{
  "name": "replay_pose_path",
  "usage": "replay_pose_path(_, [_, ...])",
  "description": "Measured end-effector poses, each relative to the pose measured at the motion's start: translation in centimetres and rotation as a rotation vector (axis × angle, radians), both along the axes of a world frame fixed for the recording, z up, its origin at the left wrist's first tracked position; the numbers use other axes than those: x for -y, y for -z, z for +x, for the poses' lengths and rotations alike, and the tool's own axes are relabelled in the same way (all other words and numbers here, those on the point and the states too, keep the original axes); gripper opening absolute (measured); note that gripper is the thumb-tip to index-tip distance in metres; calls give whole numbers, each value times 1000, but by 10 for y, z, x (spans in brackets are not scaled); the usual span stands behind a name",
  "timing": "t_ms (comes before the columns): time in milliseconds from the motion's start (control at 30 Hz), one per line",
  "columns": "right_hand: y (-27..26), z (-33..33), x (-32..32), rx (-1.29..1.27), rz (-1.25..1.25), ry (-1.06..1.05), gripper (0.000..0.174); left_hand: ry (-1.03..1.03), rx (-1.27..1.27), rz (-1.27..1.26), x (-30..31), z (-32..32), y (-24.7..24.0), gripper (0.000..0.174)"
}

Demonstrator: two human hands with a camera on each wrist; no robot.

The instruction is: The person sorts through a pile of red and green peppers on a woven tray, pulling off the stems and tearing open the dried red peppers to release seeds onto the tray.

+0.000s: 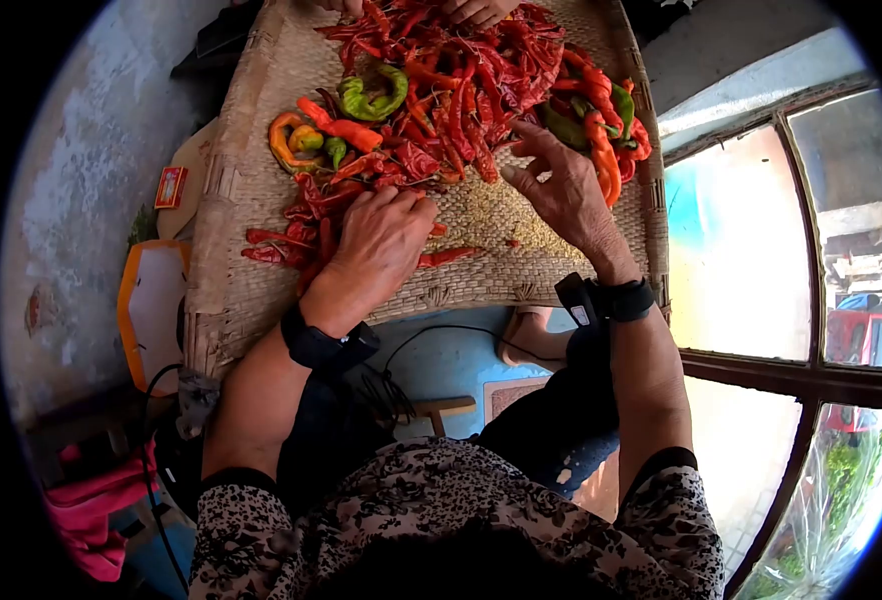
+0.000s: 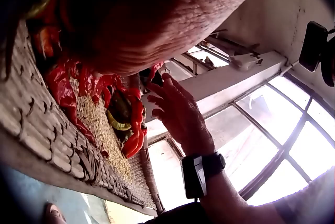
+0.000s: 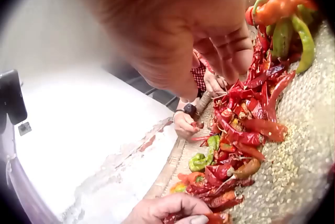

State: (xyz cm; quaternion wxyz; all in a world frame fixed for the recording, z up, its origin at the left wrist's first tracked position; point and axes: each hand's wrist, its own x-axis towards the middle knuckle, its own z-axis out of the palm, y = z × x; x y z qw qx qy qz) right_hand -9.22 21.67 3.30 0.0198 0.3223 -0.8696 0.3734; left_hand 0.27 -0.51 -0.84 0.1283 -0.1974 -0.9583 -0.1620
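Note:
My left hand is low over the near left part of the pile, fingers bent and gripping a red chili pepper; its thumb lies against the pepper in the right wrist view. Most of that pepper is hidden under the fingers. Above the right side of the woven tray, my right hand is raised with its fingers loosely bent and thumb apart from the index finger. Nothing shows between them. Wrinkled red chilies heap beyond both hands. Pale seeds lie scattered between the hands.
Green peppers lie on the left of the heap, and plump orange-red ones at the right rim. Another person's hands work at the far side. A window stands close on the right; a cable hangs below the tray.

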Motion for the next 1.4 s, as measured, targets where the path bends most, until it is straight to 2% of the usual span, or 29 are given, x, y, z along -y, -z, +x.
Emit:
replay_pose_path(33, [4,11,8,112,111,-113,46,7,-4,45,-1,0,0,13])
replay_pose_path(100, [15,29,25,163,84,-278,39,14,2,86,-4,0,-4,11])
replay_pose_path(267, [24,28,30,153,124,-310,18,30,-46,171,-6,-1,-2,9])
replay_pose_path(300, [20,26,28,150,124,-316,18,18,-42,142,-6,0,-3,14])
replay_pose_path(367, [8,21,19,331,376,-402,15,-1,-42,113,-5,2,-5,18])
replay_pose_path(400, [7,15,15,306,515,-443,15,16,-4,81,-5,4,-6,19])
replay_pose_path(433, [5,9,9,305,516,-447,15,36,35,49,-4,6,-7,21])
replay_pose_path(500, [2,-3,-4,213,577,-386,16,54,66,12,-3,10,-9,22])
replay_pose_path(567, [-6,-15,-12,210,262,-114,19,75,97,-24,-1,12,-9,24])
replay_pose_path(600, [-14,-18,-10,275,80,110,29,107,101,-63,0,13,-8,22])
replay_pose_path(633, [-15,-19,-4,178,-217,195,40,139,105,-102,0,13,-7,21])
replay_pose_path(700, [-16,-21,-3,27,-114,199,46,139,85,-126,-1,12,-1,18])
replay_pose_path(767, [-11,-6,3,104,71,-24,47,137,67,-154,0,10,0,16])
replay_pose_path(800, [-8,3,8,235,215,-158,43,127,75,-148,-1,9,-1,12])
replay_pose_path(833, [5,13,11,189,219,-325,35,119,83,-141,-1,9,-3,9])
replay_pose_path(867, [14,20,14,133,284,-405,28,121,85,-143,-2,8,-4,9])
replay_pose_path(900, [17,29,17,93,336,-441,28,107,67,-95,-2,8,-5,8])
replay_pose_path(1000, [27,37,24,89,362,-403,22,91,57,-32,-4,7,-4,7])
replay_pose_path(1100, [28,34,22,63,274,-421,20,80,82,11,-4,7,-6,11])
replay_pose_path(1167, [13,31,15,273,393,-360,18,76,99,39,-2,7,-10,15])
replay_pose_path(1233, [4,24,5,244,441,-379,16,68,125,132,0,7,-16,24])
replay_pose_path(1300, [0,13,-7,383,583,-399,13,64,100,123,5,8,-10,26])
replay_pose_path(1333, [-12,9,-8,413,585,-332,10,59,73,114,7,8,-7,28])
replay_pose_path(1367, [-14,0,-16,424,509,-288,17,59,73,114,8,8,-9,28])
replay_pose_path(1400, [-20,-4,-19,401,267,-128,21,62,131,84,9,7,-12,27])
